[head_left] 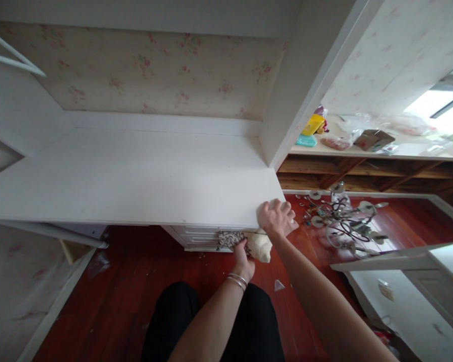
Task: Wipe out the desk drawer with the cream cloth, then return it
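Note:
My left hand [243, 261], with bangles at the wrist, is closed around a bunched cloth [261, 246]. One part of the cloth is cream, the other patterned in brown and white. It is just below the front edge of the white desk [166, 171], against the drawer fronts [200, 236]. I cannot tell how firmly it touches them. My right hand [277, 218] rests palm down on the desk's right front corner, its fingers spread and bent over the surface.
A dismantled chandelier [347, 221] lies on the red wooden floor [124, 296] to the right. Behind it, a long shelf [400, 152] bears a cardboard box [373, 140], a yellow container [312, 124] and plastic bags. A white cabinet piece [407, 296] lies at the lower right. An upright panel [305, 80] rises from the desk.

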Tool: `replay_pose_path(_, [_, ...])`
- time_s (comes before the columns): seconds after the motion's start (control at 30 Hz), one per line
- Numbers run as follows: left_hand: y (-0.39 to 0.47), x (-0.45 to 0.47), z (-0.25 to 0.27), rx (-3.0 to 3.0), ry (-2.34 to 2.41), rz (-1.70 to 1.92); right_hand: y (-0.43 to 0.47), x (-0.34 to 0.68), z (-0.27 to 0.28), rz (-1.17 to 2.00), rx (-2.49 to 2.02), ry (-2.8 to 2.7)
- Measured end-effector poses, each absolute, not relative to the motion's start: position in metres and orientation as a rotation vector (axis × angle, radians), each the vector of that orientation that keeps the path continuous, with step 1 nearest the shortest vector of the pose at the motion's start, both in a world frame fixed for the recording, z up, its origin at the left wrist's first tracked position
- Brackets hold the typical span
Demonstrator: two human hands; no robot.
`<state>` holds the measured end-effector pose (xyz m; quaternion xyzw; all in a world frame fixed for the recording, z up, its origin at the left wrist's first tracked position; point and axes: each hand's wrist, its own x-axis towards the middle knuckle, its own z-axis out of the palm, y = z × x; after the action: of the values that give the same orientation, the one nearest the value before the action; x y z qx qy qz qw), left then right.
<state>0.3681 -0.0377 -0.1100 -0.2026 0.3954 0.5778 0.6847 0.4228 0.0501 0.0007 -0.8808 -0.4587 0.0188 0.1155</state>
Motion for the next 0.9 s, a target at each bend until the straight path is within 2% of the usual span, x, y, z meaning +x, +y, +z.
replay_pose_path(0.27, [-0.039, 0.34, -0.138, -0.444, 1.018, 1.378, 0.052, 0.424, -0.002, 0.025, -2.592, -1.346])
replay_pose_path(0.5, [-0.039, 0.276, -0.15, -0.475, 1.102, 1.468, 0.052, 0.422, 0.001, 0.045, -2.604, -1.35])
replay_pose_path(0.73, [-0.045, 0.208, -0.132, -0.461, 1.105, 1.614, 0.05, 0.422, 0.0, 0.024, -2.602, -1.36])
replay_pose_path(0.9, [-0.053, 0.186, -0.095, -0.414, 1.055, 1.702, 0.051, 0.422, -0.002, 0.031, -2.606, -1.35])
